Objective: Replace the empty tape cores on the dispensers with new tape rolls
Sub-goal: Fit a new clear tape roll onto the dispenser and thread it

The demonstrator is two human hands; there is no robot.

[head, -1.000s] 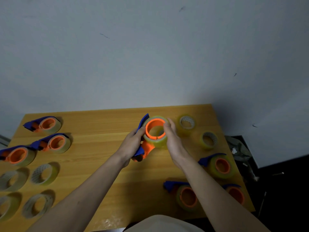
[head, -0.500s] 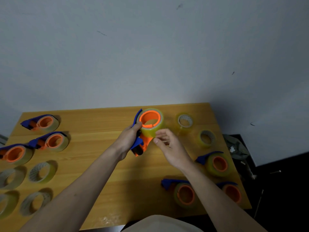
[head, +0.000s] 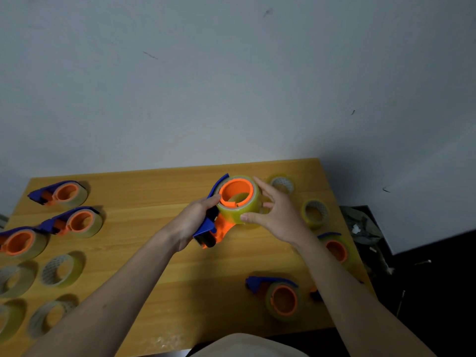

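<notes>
A blue and orange tape dispenser [head: 210, 229] is held above the middle of the wooden table [head: 154, 258]. My left hand [head: 192, 219] grips its blue handle, thumb against the orange hub. A yellowish tape roll [head: 238, 216] sits on that hub. My right hand [head: 277, 215] curls round the roll's right side, thumb at its near face and fingers at its far edge. Two loose tape rolls [head: 315, 213] lie just right of the hands.
Three loaded dispensers [head: 74, 222] lie at the far left, with several thin tape cores [head: 60, 270] in front of them. Three more dispensers [head: 280, 297] lie near the right front, partly behind my right forearm. The table's right edge drops to a dark floor with clutter.
My right hand rose from below the roll and now wraps its right side. The dispenser sits slightly higher in the left hand's grip.
</notes>
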